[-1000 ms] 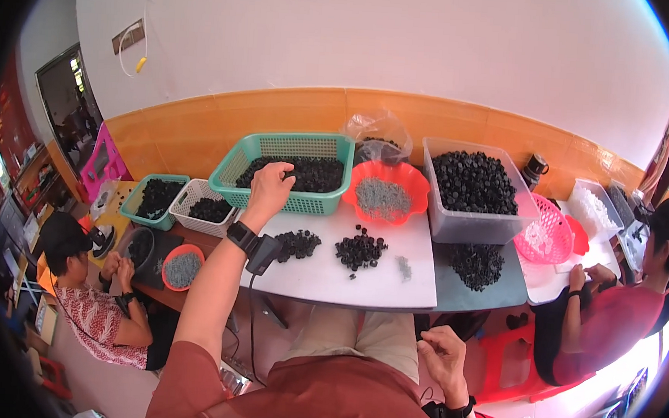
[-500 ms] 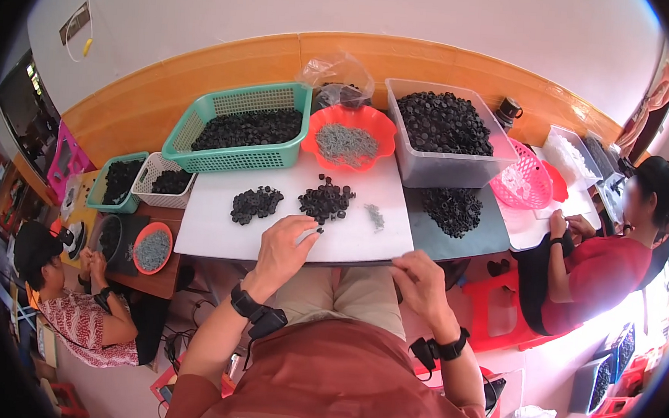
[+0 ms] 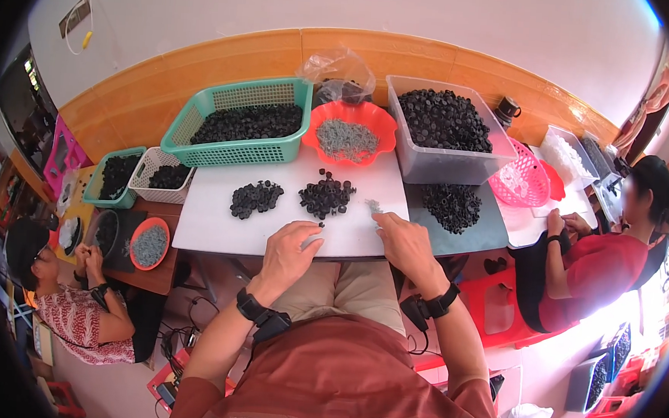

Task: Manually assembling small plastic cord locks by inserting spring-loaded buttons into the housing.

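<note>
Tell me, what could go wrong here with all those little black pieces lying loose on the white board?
The left hand and right hand rest at the near edge of the white board, so a sweep could knock pieces off onto the lap. The two small black piles lie close together and might get mixed. The few grey bits by the right hand are tiny and easily scattered.

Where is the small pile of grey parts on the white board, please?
The small pile of grey parts lies just beyond the right hand, right of the middle black pile.
</note>
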The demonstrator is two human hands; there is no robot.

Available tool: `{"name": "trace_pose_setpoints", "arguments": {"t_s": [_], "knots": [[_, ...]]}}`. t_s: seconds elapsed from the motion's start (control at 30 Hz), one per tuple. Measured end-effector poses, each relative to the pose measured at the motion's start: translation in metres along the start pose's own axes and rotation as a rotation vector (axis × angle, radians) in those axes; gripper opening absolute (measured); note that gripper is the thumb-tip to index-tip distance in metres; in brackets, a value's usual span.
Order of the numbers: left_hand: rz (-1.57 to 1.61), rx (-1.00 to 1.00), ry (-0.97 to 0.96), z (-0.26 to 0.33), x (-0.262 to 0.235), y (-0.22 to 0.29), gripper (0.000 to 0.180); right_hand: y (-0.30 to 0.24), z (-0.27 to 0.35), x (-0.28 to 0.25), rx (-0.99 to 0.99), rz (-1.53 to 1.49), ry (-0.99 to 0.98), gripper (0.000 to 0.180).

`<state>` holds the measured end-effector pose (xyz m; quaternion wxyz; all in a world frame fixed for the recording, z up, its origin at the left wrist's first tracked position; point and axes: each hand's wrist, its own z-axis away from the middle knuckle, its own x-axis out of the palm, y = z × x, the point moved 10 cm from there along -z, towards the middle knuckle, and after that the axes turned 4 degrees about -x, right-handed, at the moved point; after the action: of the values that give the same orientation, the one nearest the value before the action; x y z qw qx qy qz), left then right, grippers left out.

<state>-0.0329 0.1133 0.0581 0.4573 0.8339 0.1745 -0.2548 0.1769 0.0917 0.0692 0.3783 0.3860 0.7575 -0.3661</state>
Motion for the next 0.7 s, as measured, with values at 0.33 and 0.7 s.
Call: {"name": "trace_pose_setpoints", "arguments": {"t_s": [0.33,0.7], "knots": [[0.040,-0.050,-0.021,-0.002,0.000,-0.006,0.024,0.002,-0.013,0.014,-0.063,0.086,-0.080,0.026],[0.006,-0.105,-0.063,-0.009,0.011,-0.015,0.025,0.005,-0.011,0.026,-0.069,0.144,-0.194,0.023]]}}
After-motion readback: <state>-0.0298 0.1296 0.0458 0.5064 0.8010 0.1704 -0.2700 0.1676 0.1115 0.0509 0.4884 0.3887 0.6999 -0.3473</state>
